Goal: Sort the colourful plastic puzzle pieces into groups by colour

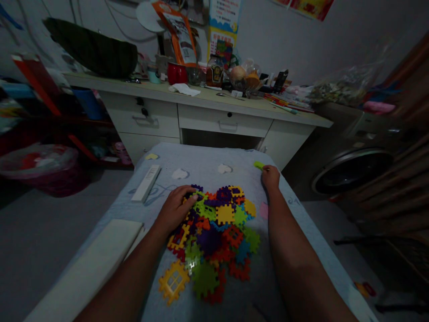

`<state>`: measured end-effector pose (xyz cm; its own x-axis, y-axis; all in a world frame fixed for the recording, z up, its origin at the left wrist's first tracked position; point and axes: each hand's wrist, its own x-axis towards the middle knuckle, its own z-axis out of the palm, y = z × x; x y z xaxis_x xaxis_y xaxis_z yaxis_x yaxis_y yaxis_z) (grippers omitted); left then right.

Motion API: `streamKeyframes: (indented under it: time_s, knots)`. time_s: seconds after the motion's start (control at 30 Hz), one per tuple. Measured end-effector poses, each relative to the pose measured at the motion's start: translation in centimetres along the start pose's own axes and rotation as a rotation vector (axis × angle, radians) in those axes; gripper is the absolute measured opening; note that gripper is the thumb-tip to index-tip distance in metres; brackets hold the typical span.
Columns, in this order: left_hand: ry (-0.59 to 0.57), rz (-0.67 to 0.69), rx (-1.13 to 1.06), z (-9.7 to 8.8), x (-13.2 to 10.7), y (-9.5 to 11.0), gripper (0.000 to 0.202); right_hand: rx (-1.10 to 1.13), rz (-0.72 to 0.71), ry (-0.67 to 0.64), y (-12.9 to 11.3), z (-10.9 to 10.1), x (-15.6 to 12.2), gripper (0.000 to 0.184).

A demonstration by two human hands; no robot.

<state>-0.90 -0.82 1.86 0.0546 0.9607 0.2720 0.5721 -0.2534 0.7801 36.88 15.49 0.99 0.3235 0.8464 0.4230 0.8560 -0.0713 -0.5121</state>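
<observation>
A heap of plastic interlocking building pieces in yellow, green, purple, orange, red and blue lies in the middle of the cloth-covered table. My left hand rests on the heap's far left side, thumb and index finger apart, beside purple and green pieces. Some of its fingertips are hidden among them. At the table's far right, my right hand is closed on a bright green building piece, which sticks out to the left of the fingers. Nearest me lies a yellow window-shaped piece.
A white narrow box lies to the left on the blue patterned cloth. A long pale board-like object runs along the near left edge. Beyond stands a cluttered cabinet, with a washing machine to the right.
</observation>
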Motion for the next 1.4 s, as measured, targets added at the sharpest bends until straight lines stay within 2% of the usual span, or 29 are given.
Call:
streamKeyframes:
  time_s: [0.2,0.5,0.63,0.7,0.73,0.8,0.87,0.93,1.03,1.13,1.4]
  knots:
    - [-0.001,0.001,0.012,0.1,0.1,-0.3,0.038,-0.05,-0.029,-0.116,0.0,0.2,0.0,0.036]
    - [0.008,0.0,0.009,0.0,0.0,-0.1,0.036,-0.075,-0.055,-0.177,-0.6,-0.1,-0.3,0.036]
    - [0.022,0.013,0.007,0.0,0.0,0.0,0.035,0.001,-0.059,-0.176,-1.9,-1.3,0.0,0.03]
    - [0.028,0.018,0.001,0.0,0.0,-0.1,0.033,0.102,-0.096,-0.272,-3.1,-2.3,0.2,0.022]
    - [0.031,0.018,-0.001,0.0,0.0,-0.1,0.032,0.16,-0.127,-0.369,-3.8,-2.8,0.3,0.018]
    - [0.029,0.019,-0.002,0.1,0.1,-0.1,0.031,0.248,-0.201,-0.629,-5.5,-3.9,0.1,0.015]
    - [0.024,0.021,-0.003,0.1,0.1,-0.1,0.031,0.27,-0.262,-0.896,-7.2,-4.7,-0.4,0.02]
    - [0.02,0.022,-0.003,0.0,0.1,-0.1,0.032,0.234,-0.275,-1.073,-8.8,-5.1,-1.1,0.028]
    - [0.015,0.023,0.003,-0.1,0.1,0.0,0.033,0.128,-0.242,-1.161,-10.2,-5.3,-2.0,0.034]
    - [0.011,0.023,0.008,-0.1,0.0,0.1,0.034,0.063,-0.218,-1.206,-10.6,-5.1,-2.4,0.031]
    - [0.014,0.018,0.007,0.0,0.0,0.0,0.032,0.272,-0.196,-1.266,-10.5,-4.9,-2.7,0.022]
